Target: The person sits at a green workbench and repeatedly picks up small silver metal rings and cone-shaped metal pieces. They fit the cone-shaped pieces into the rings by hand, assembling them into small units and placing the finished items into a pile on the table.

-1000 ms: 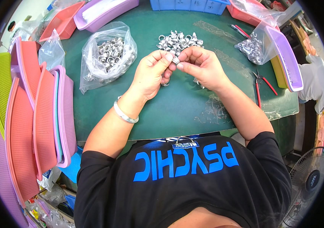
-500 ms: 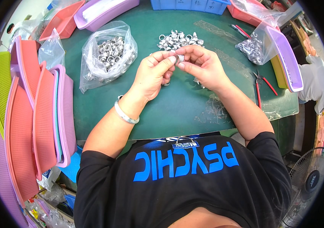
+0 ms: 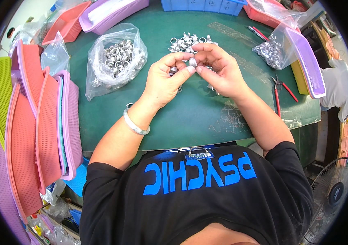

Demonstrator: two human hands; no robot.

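Between the fingertips of both hands is a small silvery ring (image 3: 192,62) with a ridged band, held over the middle of the table. My left hand (image 3: 163,79) pinches it from one side, and another metal piece shows by its curled fingers. From the other side, the thumb and fingers of my right hand (image 3: 222,73) close on the same ring. A loose heap of silvery rings (image 3: 188,41) lies just beyond my fingers, partly hidden by them. A few more pieces lie under and behind my hands.
Left of my hands stands an open clear bag of metal rings (image 3: 120,57). At right are a smaller bag of rings (image 3: 273,53) and red-handled pliers (image 3: 279,85). Plastic baskets (image 3: 51,130) are stacked at far left; a blue crate (image 3: 204,5) stands at the back.
The ring between my fingertips has turned, so its ridged band now faces up. My fingers have spread slightly, and my left thumb has moved lower.
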